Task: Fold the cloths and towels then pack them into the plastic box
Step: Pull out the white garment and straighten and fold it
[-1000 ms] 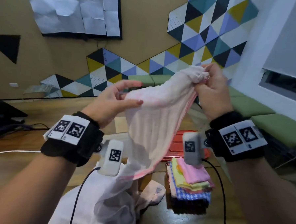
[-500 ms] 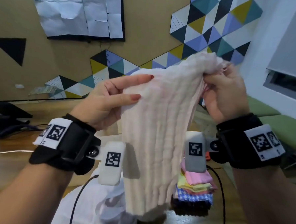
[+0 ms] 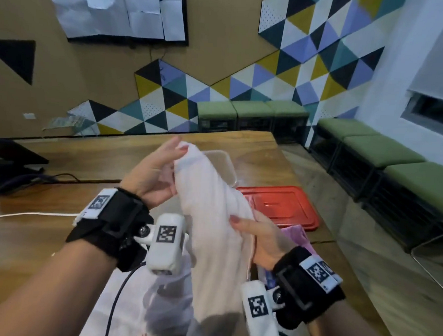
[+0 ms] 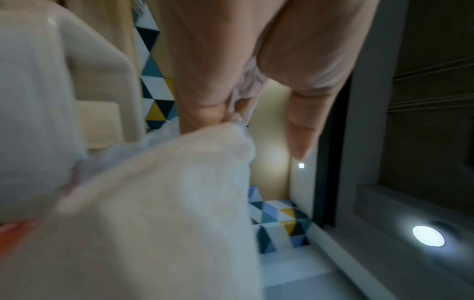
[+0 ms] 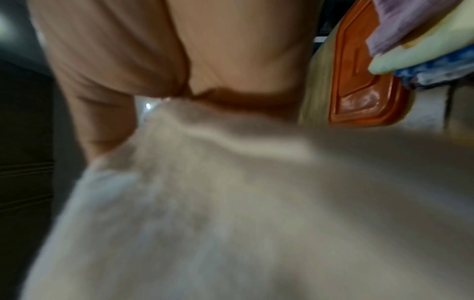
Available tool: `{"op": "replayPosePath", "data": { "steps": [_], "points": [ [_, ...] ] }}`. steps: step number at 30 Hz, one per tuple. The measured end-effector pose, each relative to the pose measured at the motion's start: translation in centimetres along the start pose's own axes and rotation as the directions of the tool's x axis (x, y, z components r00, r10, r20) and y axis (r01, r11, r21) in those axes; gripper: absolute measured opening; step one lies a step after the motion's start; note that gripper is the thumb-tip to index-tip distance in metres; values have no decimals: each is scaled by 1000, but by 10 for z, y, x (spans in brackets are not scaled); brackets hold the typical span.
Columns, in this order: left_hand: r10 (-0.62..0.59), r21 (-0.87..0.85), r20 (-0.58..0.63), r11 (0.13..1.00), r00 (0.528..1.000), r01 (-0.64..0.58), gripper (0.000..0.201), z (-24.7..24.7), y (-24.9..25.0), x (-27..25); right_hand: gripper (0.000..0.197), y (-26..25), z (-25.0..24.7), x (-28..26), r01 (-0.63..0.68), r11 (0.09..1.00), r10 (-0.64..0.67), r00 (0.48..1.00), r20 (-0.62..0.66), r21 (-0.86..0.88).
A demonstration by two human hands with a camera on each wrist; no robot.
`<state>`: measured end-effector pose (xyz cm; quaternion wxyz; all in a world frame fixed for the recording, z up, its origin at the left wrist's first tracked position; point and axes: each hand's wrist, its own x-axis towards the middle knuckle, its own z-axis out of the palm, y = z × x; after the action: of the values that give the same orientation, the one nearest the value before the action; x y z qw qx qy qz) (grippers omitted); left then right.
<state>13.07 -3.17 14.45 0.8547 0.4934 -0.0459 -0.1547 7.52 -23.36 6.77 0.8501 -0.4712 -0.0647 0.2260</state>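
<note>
A pale pink towel [image 3: 213,208] hangs bunched lengthwise between both hands above the wooden table [image 3: 113,159]. My left hand [image 3: 158,169] pinches its top end, thumb and fingers closed on the cloth [image 4: 238,125]. My right hand [image 3: 253,231] grips the towel's middle from the right side, and the cloth [image 5: 231,182] fills the right wrist view. Behind the towel stands the clear plastic box [image 3: 223,165], mostly hidden. The red lid [image 3: 282,204] lies flat on the table to its right. A stack of folded cloths [image 3: 296,233], pink on top, sits below the lid, partly hidden by my right hand.
A sheer white fabric [image 3: 136,304] lies heaped at the near table edge under my arms. A white cable [image 3: 28,215] runs along the table's left side, near a black device [image 3: 10,162]. Green cushioned stools [image 3: 251,113] line the patterned wall and the right side.
Both hands have dropped from face height toward the table with the towel. My right hand left the top corner and now grips the middle; the left took the top end. The view tilted down.
</note>
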Motion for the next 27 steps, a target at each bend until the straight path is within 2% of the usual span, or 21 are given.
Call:
{"op": "replayPosePath", "data": {
  "steps": [1, 2, 3, 4, 5, 6, 7, 9, 11, 15, 18, 21, 24, 26, 27],
  "points": [
    [-101, -11, 12, 995, 995, 101, 118, -8, -12, -2, 45, -6, 1, -1, 31, 1000, -31, 1000, -3, 2],
    [-213, -3, 36, 977, 976, 213, 124, -15, -28, -7, 35, -12, 4, -2, 52, 999, -53, 999, -7, -8],
    [-316, 16, 65, 949, 947, 316, 121, -18, -46, -13, 30, -17, 5, -2, 67, 997, -68, 997, -29, -29],
    [-382, 8, 99, 923, 919, 384, 109, -17, -63, -20, 28, -22, 6, -1, 69, 996, -73, 996, -55, -59],
    [-402, -47, 120, 911, 908, 409, 94, -17, -78, -26, 26, -27, 6, -1, 66, 993, -74, 994, -79, -95],
    [-381, -129, 130, 909, 915, 397, 84, -17, -91, -32, 25, -31, 7, 0, 58, 989, -72, 992, -101, -134],
    [-335, -200, 124, 914, 934, 354, 82, -17, -98, -34, 23, -35, 7, 0, 52, 984, -71, 992, -109, -172],
    [-215, -248, 131, 938, 968, 242, 96, -19, -96, -30, 22, -41, 4, 1, 41, 967, -74, 990, -122, -252],
    [-77, -261, 165, 958, 983, 119, 97, -23, -83, -23, 16, -47, 1, 2, 25, 942, -72, 989, -129, -335],
    [133, -146, 119, 983, 984, -116, 84, -25, -60, -11, 17, -54, -5, 3, 21, 938, -83, 983, -166, -346],
    [231, -43, 105, 973, 967, -228, 89, -21, -51, -10, 15, -56, -7, 6, 62, 931, -154, 959, -236, -359],
    [181, 165, 202, 963, 963, -215, 110, -12, -39, -12, 20, -57, -8, 8, 95, 937, -192, 944, -267, -336],
    [-37, 404, 292, 911, 956, -88, 130, -9, -34, -15, 16, -56, -8, 11, 102, 955, -193, 927, -322, -277],
    [-122, 496, 262, 868, 957, -26, 130, -9, -38, -17, 21, -55, -11, 13, 111, 977, -165, 933, -321, -180],
    [-109, 496, 204, 868, 973, -7, 128, -9, -40, -17, 33, -55, -12, 13, 104, 986, -137, 950, -281, -129]
  ]
}}
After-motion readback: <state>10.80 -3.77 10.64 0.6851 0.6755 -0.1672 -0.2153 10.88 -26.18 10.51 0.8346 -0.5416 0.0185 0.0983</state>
